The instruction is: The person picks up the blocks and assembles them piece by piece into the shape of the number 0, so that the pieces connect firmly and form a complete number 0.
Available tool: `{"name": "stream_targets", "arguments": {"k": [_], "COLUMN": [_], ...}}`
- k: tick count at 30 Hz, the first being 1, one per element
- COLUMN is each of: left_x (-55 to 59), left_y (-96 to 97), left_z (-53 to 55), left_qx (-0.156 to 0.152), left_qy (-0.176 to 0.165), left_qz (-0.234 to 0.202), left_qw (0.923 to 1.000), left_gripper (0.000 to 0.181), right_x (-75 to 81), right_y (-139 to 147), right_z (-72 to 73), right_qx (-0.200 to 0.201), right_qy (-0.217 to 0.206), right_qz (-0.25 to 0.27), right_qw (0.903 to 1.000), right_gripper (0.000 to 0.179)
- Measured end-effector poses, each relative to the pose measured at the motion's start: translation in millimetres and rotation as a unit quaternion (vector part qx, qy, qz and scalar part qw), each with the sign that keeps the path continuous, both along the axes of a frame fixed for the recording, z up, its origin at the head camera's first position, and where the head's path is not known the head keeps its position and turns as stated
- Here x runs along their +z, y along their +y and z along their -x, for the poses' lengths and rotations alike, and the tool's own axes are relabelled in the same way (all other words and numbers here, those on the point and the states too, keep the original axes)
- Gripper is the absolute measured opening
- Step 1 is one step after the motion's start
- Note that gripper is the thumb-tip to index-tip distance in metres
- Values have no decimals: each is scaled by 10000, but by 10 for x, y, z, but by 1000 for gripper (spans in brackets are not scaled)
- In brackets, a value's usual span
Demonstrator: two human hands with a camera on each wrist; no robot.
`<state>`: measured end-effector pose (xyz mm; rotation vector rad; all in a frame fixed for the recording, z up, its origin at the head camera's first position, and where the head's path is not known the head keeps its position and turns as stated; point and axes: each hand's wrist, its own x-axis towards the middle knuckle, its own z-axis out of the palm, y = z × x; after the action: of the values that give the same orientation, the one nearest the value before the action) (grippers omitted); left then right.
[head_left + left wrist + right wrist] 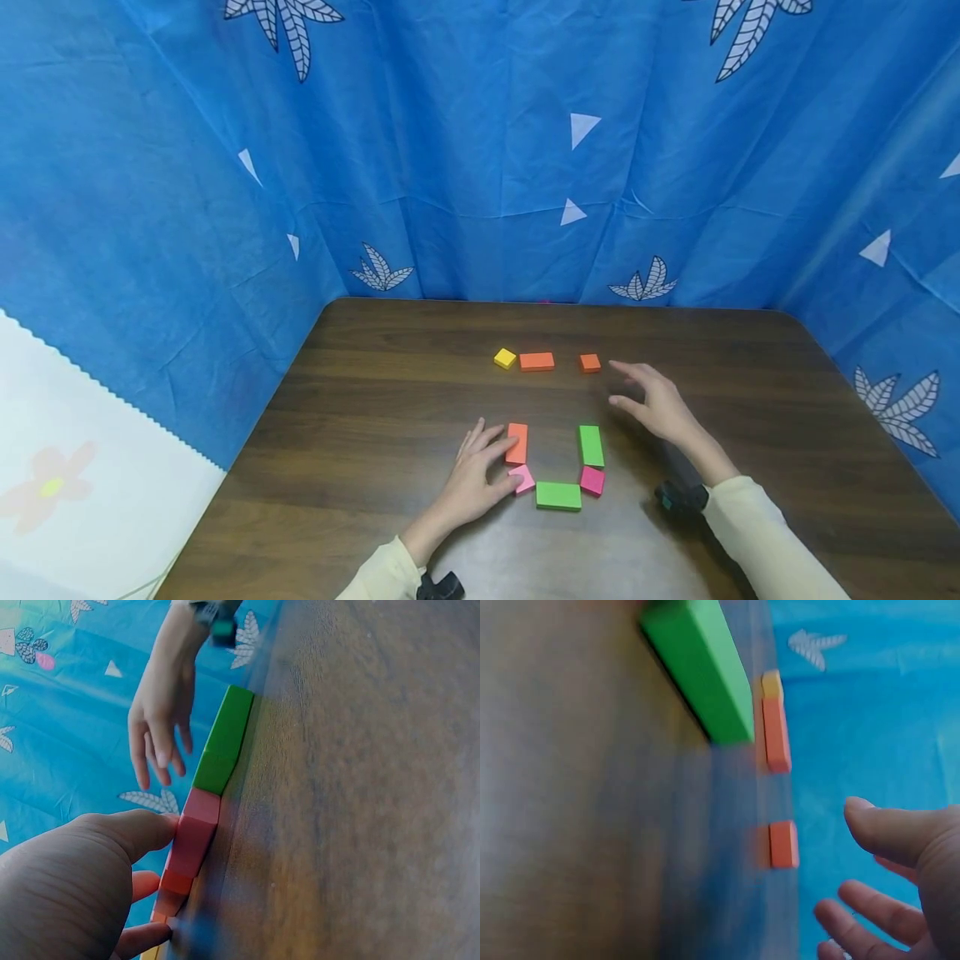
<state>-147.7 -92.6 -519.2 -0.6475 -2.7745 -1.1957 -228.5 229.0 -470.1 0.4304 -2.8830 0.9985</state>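
Front edge: 2 pale sleeves, each with a dark wristband.

Left hand: fingers spread and loosely bent, gripping nothing; thumb touching the pink block, a fingertip over the left orange block; whether that fingertip presses cannot be told.

Front green block: 1, lying crosswise on the dark wooden counter.

Pink block: 1, set askew just beside the front green block's left end.

Magenta block: 1, just beside that block's right end, slightly turned.

Left orange block: 1, oblong, pointing away, directly behind the pink block.

Right green block: 1, oblong, pointing away, directly behind the magenta block. These 5 blocks form a U, its gap facing the far edge.

Right hand: raised, thumb and fingers apart, holding nothing; nearest to the small orange block, just right of it, not touching.

Far row, left to right: yellow block, 1, turned cornerwise; long orange block, 1, just beside it; small orange block, 1, apart from both.

Backdrop: blue curtain, printed with leaves and white triangles.
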Motion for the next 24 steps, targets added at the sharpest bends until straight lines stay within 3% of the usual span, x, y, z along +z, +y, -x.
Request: {"name": "stream_targets", "arguments": {"k": [4, 9, 24], "left_x": [0, 17, 6], "left_y": [0, 1, -9], "left_z": [-3, -9, -11], "left_qx": [-13, -1, 20], "left_qy": [35, -10, -21], "left_qz": [5, 1, 47], "left_qw": [10000, 10000, 10000], "left_gripper": [54, 54, 54], "right_x": [-19, -66, -214], "right_y": [23, -7, -147], "right_z": [293, 506, 734], "right_qx": [-88, -148, -415], "right_qy": [-209, -569, -677], "right_qz": [208, 418, 416], "right_qw": [9995, 9974, 9960], "right_gripper": [61, 58, 47]}}
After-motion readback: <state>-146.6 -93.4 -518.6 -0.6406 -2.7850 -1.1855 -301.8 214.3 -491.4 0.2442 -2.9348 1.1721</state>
